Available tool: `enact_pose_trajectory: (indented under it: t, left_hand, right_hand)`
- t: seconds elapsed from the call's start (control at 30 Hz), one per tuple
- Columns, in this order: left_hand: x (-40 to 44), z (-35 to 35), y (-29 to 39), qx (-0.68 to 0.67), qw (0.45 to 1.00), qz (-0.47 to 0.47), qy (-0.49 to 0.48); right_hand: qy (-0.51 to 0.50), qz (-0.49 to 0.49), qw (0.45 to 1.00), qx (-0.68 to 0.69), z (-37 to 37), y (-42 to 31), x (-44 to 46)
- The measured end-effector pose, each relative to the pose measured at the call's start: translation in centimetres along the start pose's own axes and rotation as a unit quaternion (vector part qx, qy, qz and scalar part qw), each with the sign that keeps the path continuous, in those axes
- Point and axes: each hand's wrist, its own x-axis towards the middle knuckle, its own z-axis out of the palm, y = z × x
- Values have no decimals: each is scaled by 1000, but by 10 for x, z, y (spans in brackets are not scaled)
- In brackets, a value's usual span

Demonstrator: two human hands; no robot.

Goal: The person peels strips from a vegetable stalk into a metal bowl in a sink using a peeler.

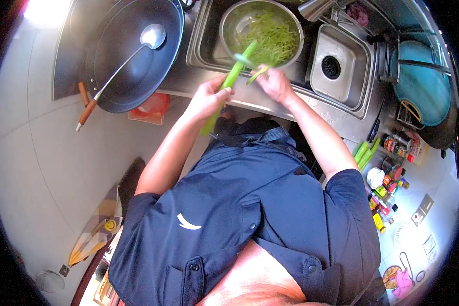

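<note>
My left hand (212, 98) is closed round a long green stalk (231, 77), which slants up toward the bowl. My right hand (274, 85) holds a peeler (244, 60), blurred by motion, with its head against the upper part of the stalk. Just beyond both hands, a round metal bowl (230, 34) sits over the left sink basin and holds a heap of thin green shreds (273, 41). The stalk's tip overlaps the bowl's near edge.
A large dark wok (122, 61) with a metal ladle (152, 36) lies to the left. Right of the bowl are a faucet (313, 9) and a second sink basin (339, 86). More green stalks (364, 154) and several bottles stand farther right. A red container (150, 108) is below the wok.
</note>
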Motion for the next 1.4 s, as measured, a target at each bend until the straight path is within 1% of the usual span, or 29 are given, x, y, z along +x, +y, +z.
enact_pose_trajectory:
  t: [0.1, 0.17, 0.2, 0.27, 0.3, 0.33, 0.37, 0.47, 0.5, 0.57, 0.6, 0.63, 0.67, 0.7, 0.77, 0.83, 0.87, 0.9, 0.97, 1.03, 1.07, 1.1, 1.17, 1.23, 1.27, 1.3, 1.37, 1.4]
  left_hand:
    - [-4, 0, -2, 11, 1000, 4, 6]
    - [-4, -2, -3, 17, 1000, 1, 14]
    - [-3, -3, -5, 38, 999, 12, 14]
    - [-2, -3, -7, 57, 998, 23, 15]
    - [0, -3, -8, 68, 997, 22, 31]
    - [1, -2, -8, 80, 995, 20, 47]
    - [2, -3, -9, 79, 996, 21, 48]
    - [4, -2, -8, 73, 994, 38, 69]
    - [4, 0, -6, 88, 992, 55, 73]
    - [5, 1, -5, 104, 989, 72, 73]
    - [7, 0, -7, 121, 985, 95, 76]
    - [8, -1, -8, 137, 980, 118, 79]
    - [8, -1, -9, 138, 980, 118, 79]
    - [7, -1, -10, 146, 977, 129, 89]
    - [5, -2, -10, 153, 973, 139, 98]
    - [3, -5, -10, 183, 969, 140, 93]
    - [3, -5, -11, 184, 968, 140, 94]
    - [4, -6, -13, 172, 971, 137, 94]
    - [3, -6, -14, 157, 974, 133, 97]
    - [6, -6, -13, 161, 975, 114, 99]
    - [6, -5, -11, 161, 975, 115, 99]
    - [5, -4, -8, 150, 977, 115, 100]
    - [6, -2, -5, 141, 978, 116, 101]
    - [8, -1, -5, 138, 978, 126, 96]
    - [8, 0, -5, 138, 978, 125, 96]
    - [9, 1, -6, 128, 980, 120, 97]
    - [8, 0, -6, 118, 982, 115, 97]
    - [6, -1, -4, 126, 982, 111, 88]
  right_hand:
    - [0, 181, 983, -16, -19, 26, 24]
    - [90, 141, 986, -20, -30, 32, 27]
    - [83, 182, 976, -90, -37, 34, 35]
    - [92, 181, 976, -83, -43, 33, 33]
    - [103, 181, 975, -76, -45, 26, 30]
    - [111, 133, 984, -49, -42, 22, 24]
    - [111, 132, 984, -49, -38, 18, 19]
    - [-11, 86, 996, -25, -27, -7, 10]
    - [34, 36, 998, -46, -16, -13, 6]
    - [17, 4, 998, -52, -10, -23, 4]
    - [18, 5, 998, -53, -9, -22, 3]
    - [21, -13, 999, -46, -7, -20, 3]
    - [25, -31, 998, -39, -5, -18, 3]
    - [25, -31, 998, -38, -2, -6, 6]
    - [17, 169, 985, -11, -6, 32, 22]
    - [35, 234, 968, -77, -26, 55, 35]
    - [40, 264, 961, -73, -35, 62, 37]
    - [111, 196, 972, -66, -41, 55, 33]
    - [111, 164, 980, -17, -49, 36, 29]
    - [73, 104, 992, 8, -41, 26, 19]
    - [20, 123, 991, 47, -34, 18, 14]
    - [33, 48, 998, 7, -22, 13, 9]
    - [-42, 52, 997, 27, -18, -27, -1]
    - [-79, 41, 996, 28, -4, -37, -5]
    - [-99, 63, 992, 35, -2, -43, -6]
    - [-99, 64, 992, 35, 0, -40, -5]
    - [-45, -34, 997, 50, 4, -30, -3]
    - [-52, -1, 998, 41, 0, -26, 1]
